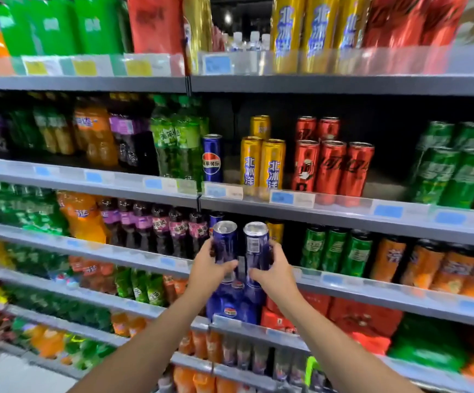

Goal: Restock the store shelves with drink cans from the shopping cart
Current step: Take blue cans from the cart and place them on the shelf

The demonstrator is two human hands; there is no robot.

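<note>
Each hand's grip is wrapped round an upright blue can: left hand (210, 268), left can (225, 242); right hand (272, 272), right can (256, 245). The lone blue can (212, 158) stands on the shelf (343, 211) directly above.

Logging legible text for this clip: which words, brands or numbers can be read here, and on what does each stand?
"百事可乐": lone blue can on the second shelf.
"北冰洋": gold cans beside it, and the tall gold cans on the top shelf.
"Coca-Cola" script, running lengthwise: red cans.
Too blurred or small: shelf price tags, bottle labels, green cans, and the print and barcode on the two blue cans held in the left hand and right hand.
</note>
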